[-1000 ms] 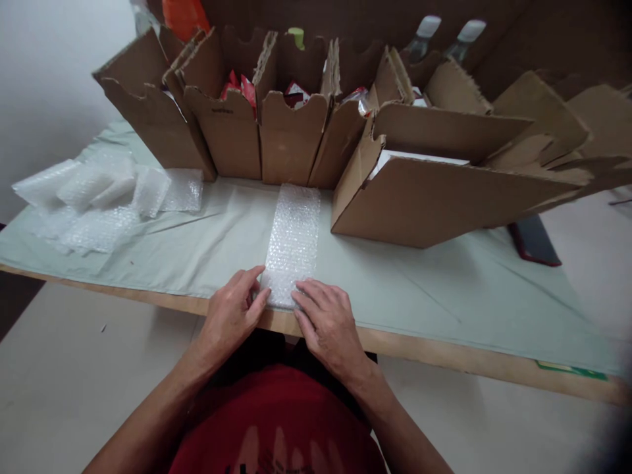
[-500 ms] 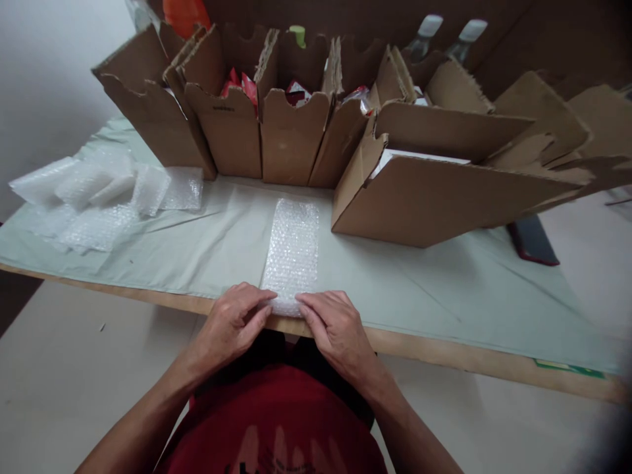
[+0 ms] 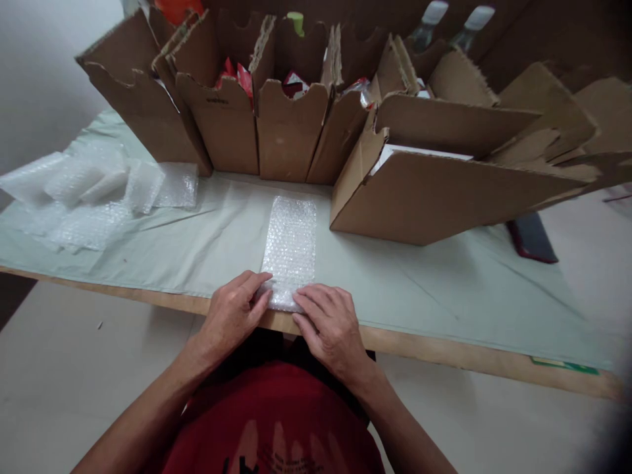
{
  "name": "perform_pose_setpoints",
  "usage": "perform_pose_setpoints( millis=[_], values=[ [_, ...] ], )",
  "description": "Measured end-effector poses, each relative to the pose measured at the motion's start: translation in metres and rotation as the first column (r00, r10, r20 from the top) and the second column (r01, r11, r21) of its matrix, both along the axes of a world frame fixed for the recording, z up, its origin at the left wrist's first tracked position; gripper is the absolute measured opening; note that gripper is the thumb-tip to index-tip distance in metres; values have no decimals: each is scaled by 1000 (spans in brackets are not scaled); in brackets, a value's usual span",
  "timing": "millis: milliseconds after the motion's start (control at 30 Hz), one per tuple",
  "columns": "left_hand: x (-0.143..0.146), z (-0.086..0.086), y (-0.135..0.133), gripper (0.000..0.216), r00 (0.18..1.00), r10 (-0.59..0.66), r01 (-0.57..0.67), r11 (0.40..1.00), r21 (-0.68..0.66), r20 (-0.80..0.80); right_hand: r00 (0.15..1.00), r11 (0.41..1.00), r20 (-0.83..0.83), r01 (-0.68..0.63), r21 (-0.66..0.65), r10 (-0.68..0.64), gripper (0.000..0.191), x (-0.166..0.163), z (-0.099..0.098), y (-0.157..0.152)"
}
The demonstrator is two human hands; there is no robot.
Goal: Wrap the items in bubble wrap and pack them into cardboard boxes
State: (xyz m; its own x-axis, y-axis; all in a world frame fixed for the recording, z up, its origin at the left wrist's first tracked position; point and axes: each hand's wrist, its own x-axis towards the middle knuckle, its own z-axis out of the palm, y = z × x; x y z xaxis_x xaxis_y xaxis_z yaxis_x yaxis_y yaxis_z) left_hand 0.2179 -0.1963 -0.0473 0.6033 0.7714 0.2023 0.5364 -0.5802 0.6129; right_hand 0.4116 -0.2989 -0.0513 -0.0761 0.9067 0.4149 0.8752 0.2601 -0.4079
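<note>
A clear strip of bubble wrap [image 3: 291, 237] lies flat on the green cloth, its near end at the table's front edge. At its left near corner, my left hand [image 3: 234, 303] holds the wrap, with index finger and thumb on the side edge. My right hand [image 3: 333, 322] holds the right near corner, its fingers on top and its thumb low at the front edge. Both hands have bent fingers with the thumbs a little apart from them. The wrap's near end looks doubled over between the hands, though partly hidden by the fingers.
More bubble wrap [image 3: 93, 191] is piled at the left. Several upright cardboard boxes [image 3: 291, 145] line the back, some with red packets inside. A larger cardboard box [image 3: 434, 204] juts forward on the right. Beyond it lies a dark flat object [image 3: 532, 237]. Two white-capped bottles [image 3: 428, 26] stand behind.
The fingertips have shifted slightly away from the front edge on the bubble wrap, and its near end lies flatter. My right thumb has spread from its fingers. The view has tilted slightly.
</note>
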Motion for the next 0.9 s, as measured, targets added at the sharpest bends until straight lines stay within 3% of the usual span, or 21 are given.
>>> perform_pose_setpoints(
  millis=[133, 333, 467, 600, 767, 900],
  values=[
    [-7, 2, -5, 24, 997, -17, 13, 998, 60, 72, 999, 999, -38, -15, -29, 14, 24, 1, -2, 4],
    [-16, 6, -9, 26, 977, -198, 188, 974, 124, 74, 982, 996, -182, -54, -72, 40, 22, 7, 5, 8],
    [-11, 4, -2, 20, 981, -159, 152, 986, 67, 109, 971, 992, -240, -35, -123, 4, 19, 11, 7, 12],
    [4, -6, 10, 21, 996, -59, 55, 997, 59, 66, 986, 990, -100, 135, 37, -130, 20, 14, 5, 12],
    [14, -17, 15, 25, 986, 14, -45, 982, 184, 168, 999, 999, 22, 36, 26, -37, 23, 15, 4, 16],
    [4, -10, 4, 27, 978, -110, 77, 980, 185, 177, 995, 999, -103, -6, -46, 2, 20, 18, 7, 16]
  ],
)
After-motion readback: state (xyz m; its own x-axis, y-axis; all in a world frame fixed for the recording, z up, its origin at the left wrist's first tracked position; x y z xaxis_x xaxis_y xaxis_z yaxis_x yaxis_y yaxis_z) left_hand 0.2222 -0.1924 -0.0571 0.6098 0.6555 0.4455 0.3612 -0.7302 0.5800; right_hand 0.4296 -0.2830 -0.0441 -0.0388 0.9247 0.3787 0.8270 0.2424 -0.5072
